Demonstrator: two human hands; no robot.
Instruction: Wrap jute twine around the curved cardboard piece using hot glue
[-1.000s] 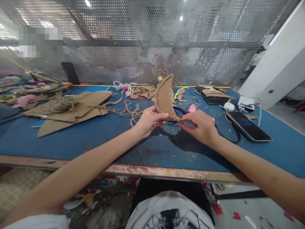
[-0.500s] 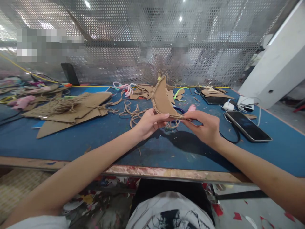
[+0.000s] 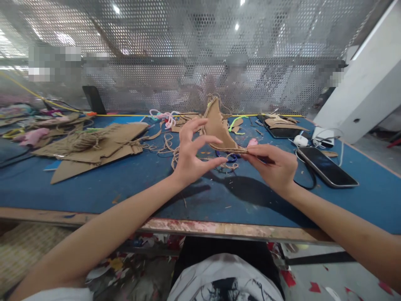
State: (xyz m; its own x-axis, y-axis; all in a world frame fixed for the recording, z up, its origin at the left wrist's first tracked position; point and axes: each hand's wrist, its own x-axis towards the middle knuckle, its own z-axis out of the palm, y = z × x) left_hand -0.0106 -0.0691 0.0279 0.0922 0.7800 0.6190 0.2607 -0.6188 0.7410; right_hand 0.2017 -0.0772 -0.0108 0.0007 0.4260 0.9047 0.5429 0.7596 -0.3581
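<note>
A crescent-shaped piece of cardboard [image 3: 219, 127] with twine along its outer edge is held up over the blue table. My right hand [image 3: 274, 167] pinches its right tip between thumb and fingers. Just left of the piece, my left hand [image 3: 196, 152] has its thumb and fingers spread in a C shape, gripping nothing. Whether a fingertip of it brushes the cardboard I cannot tell. Loose twine [image 3: 171, 144] trails over the table behind my left hand. Below the cardboard, the blue handles of a tool [image 3: 232, 158] partly show.
On the left, a twine coil [image 3: 87, 141] rests on stacked cardboard sheets [image 3: 125, 131]. To the right lie a smartphone [image 3: 327, 167], a white charger [image 3: 300, 141] with cables, and a dark tray [image 3: 282, 129] bearing cardboard scraps. Pink pipe cleaners [image 3: 169, 117] sit near the perforated metal screen [image 3: 188, 54].
My left hand has let go of the cardboard crescent and opened beside it. My right hand, still pinching the tip, has shifted slightly right, and the crescent has turned a little.
</note>
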